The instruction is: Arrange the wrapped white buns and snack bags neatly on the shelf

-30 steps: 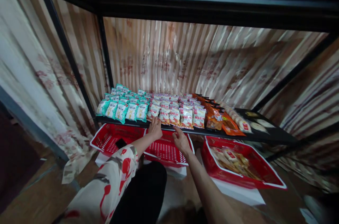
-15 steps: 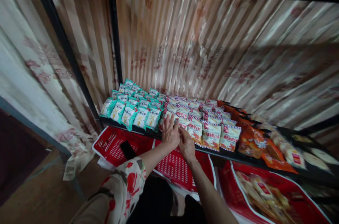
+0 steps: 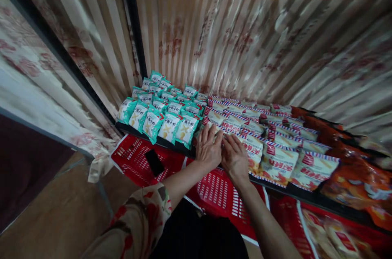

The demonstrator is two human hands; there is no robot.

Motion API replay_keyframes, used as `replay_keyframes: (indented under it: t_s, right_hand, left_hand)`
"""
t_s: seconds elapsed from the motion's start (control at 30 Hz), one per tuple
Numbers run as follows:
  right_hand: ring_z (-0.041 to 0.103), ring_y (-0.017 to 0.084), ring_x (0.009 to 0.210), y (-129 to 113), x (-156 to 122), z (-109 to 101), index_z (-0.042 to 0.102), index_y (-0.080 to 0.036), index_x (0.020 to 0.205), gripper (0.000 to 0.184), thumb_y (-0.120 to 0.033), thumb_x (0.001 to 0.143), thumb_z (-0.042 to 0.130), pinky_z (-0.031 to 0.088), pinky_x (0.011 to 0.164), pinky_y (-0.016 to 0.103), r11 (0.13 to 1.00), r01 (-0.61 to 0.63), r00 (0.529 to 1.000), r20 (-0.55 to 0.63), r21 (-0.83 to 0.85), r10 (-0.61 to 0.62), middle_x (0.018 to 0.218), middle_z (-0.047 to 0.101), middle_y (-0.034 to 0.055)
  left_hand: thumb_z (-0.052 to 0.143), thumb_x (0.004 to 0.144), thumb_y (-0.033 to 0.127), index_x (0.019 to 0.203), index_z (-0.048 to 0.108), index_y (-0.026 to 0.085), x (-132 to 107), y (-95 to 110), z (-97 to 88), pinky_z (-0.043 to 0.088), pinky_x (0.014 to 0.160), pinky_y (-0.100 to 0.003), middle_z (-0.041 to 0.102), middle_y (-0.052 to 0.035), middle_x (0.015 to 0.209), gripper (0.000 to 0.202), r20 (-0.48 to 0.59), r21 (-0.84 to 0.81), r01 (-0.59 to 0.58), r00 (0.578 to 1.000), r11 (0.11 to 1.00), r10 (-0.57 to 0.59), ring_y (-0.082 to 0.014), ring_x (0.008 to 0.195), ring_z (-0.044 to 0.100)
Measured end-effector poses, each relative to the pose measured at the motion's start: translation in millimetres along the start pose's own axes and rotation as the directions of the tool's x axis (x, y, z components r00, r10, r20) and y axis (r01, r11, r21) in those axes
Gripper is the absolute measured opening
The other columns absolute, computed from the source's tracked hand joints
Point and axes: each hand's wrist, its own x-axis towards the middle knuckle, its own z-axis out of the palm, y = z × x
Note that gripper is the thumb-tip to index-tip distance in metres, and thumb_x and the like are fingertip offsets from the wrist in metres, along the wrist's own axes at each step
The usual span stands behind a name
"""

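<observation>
My left hand (image 3: 209, 145) lies on the front of the shelf row, where the teal bags meet the white ones, its fingers slightly apart on a white snack bag. Beside it my right hand (image 3: 235, 156) rests on the same front row with its fingers laid flat; its thumb is hidden. Both hands cover most of the bag beneath them. To the right stand white snack bags (image 3: 279, 161) with red lettering and striped top edges, several rows deep. On the left, teal-and-white snack bags (image 3: 170, 126) stand in tilted rows.
Below the shelf (image 3: 260, 181) are a red basket (image 3: 214, 189) with a dark phone (image 3: 154, 162) on it and another red basket (image 3: 290, 226) containing packets. Orange bags (image 3: 352, 177) stand at right. Patterned curtain (image 3: 214, 46) hangs behind; a dark post (image 3: 133, 22) rises at the left.
The view has moved closer and lower, so the shelf's upper board has left the picture. My right hand's fingers have spread over the bags; my left hand stays in about the same place.
</observation>
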Motion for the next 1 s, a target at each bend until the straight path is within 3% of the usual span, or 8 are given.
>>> replay_keyframes:
  t_s: [0.23, 0.43, 0.63, 0.8, 1.0]
  right_hand:
    - [0.042, 0.031, 0.127, 5, 5, -6, 0.057, -0.015, 0.12, 0.037, -0.024, 0.085, 0.048, 0.044, 0.097, 0.052, 0.999, 0.034, 0.999, -0.016, -0.031, -0.034, 0.127, 0.056, 0.0161]
    - [0.043, 0.031, 0.126, 8, 12, -2, 0.058, -0.015, 0.117, 0.036, -0.025, 0.085, 0.047, 0.044, 0.096, 0.052, 0.999, 0.048, 0.999, -0.026, 0.004, -0.047, 0.129, 0.055, 0.0165]
    - [0.047, 0.029, 0.123, 10, 15, 5, 0.061, -0.015, 0.106, 0.026, -0.024, 0.084, 0.05, 0.044, 0.097, 0.05, 0.999, 0.026, 0.999, -0.037, 0.037, -0.025, 0.125, 0.058, 0.0158]
    - [0.042, 0.029, 0.127, 9, 19, -3, 0.061, -0.015, 0.104, 0.024, -0.025, 0.085, 0.049, 0.043, 0.098, 0.052, 0.998, 0.009, 0.999, -0.046, 0.063, -0.006, 0.134, 0.051, 0.0165]
    - [0.044, 0.028, 0.126, 16, 19, -8, 0.06, -0.015, 0.107, 0.028, -0.021, 0.085, 0.045, 0.044, 0.098, 0.051, 0.991, 0.047, 0.999, 0.003, 0.129, -0.048, 0.119, 0.061, 0.0148]
  left_hand:
    - [0.044, 0.089, 0.027, 0.134, 0.042, 0.016, 2, 6, -7.3, 0.03, 0.109, -0.043, 0.029, -0.0111, 0.149, 0.046, -0.006, 0.004, 0.046, 0.999, 0.999, -0.046, -0.0263, 0.14, 0.017]
    - [0.04, 0.091, 0.028, 0.136, 0.039, 0.015, 3, 6, -0.8, 0.027, 0.111, -0.043, 0.028, -0.0095, 0.15, 0.047, -0.043, -0.014, 0.076, 0.996, 0.997, -0.077, -0.0257, 0.141, 0.013]
    - [0.042, 0.09, 0.026, 0.133, 0.043, 0.017, 5, 0, 4.1, 0.029, 0.11, -0.045, 0.034, -0.0105, 0.147, 0.044, -0.016, 0.016, 0.06, 0.998, 0.998, -0.059, -0.0259, 0.14, 0.019]
    - [0.042, 0.09, 0.028, 0.136, 0.037, 0.014, 6, 5, 3.2, 0.025, 0.112, -0.045, 0.027, -0.0119, 0.15, 0.049, -0.05, 0.016, 0.079, 0.996, 0.997, -0.078, -0.026, 0.141, 0.012]
    - [0.041, 0.09, 0.025, 0.133, 0.043, 0.015, 7, 11, 9.7, 0.027, 0.111, -0.046, 0.034, -0.0128, 0.147, 0.044, -0.032, 0.012, 0.078, 0.996, 0.997, -0.078, -0.0252, 0.14, 0.019]
